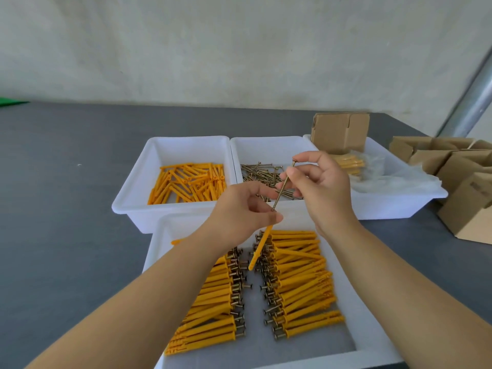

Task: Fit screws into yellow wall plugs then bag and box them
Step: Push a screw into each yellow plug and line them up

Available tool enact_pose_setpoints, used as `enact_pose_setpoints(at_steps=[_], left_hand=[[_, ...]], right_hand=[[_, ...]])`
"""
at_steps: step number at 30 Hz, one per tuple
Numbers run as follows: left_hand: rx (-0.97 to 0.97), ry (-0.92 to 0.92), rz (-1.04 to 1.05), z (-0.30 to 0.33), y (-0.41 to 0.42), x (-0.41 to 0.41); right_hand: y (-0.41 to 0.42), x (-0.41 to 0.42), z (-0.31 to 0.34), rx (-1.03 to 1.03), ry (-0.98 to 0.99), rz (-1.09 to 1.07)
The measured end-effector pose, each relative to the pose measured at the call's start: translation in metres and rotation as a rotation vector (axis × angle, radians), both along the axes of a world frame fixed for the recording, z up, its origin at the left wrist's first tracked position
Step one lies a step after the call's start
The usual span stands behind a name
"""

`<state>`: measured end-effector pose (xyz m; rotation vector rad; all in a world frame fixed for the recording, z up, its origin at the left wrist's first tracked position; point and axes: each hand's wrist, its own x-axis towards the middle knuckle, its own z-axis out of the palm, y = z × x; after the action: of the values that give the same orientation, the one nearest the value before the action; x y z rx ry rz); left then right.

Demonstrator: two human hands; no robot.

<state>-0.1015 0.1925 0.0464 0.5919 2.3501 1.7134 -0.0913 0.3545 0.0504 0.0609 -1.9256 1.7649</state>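
My left hand (246, 209) pinches the top of a yellow wall plug (259, 249) that hangs tilted over the near white tray (157, 235). My right hand (316, 182) pinches a long brass screw (283, 186) near its head, and the screw's tip goes into the plug's open end at my left fingertips. Below, the near tray holds two rows of plugs with screws fitted (298, 286), heads facing the middle gap. Loose yellow plugs (189, 186) fill the far left tray (138, 179). Loose screws (262, 173) lie in the middle tray (266, 145).
A third white tray (399, 203) at the right holds a folded cardboard box (339, 131), clear bags (394, 177) and a bagged bundle of plugs (348, 162). More cardboard boxes (466, 182) stand at the far right on the grey table (66, 182). A metal pole (471, 99) rises at the right.
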Motion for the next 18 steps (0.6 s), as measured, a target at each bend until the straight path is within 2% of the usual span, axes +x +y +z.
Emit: enact_pose_setpoints(at_steps=[12, 18], left_hand=[[0.026, 0.018, 0.01, -0.0006, -0.0041, -0.0007], [0.106, 0.036, 0.052, 0.0013, -0.0051, -0.0007]], right_hand=[[0.0003, 0.0016, 0.0021, -0.031, 0.132, -0.072], [-0.0054, 0.0034, -0.0041, 0.167, 0.024, 0.06]])
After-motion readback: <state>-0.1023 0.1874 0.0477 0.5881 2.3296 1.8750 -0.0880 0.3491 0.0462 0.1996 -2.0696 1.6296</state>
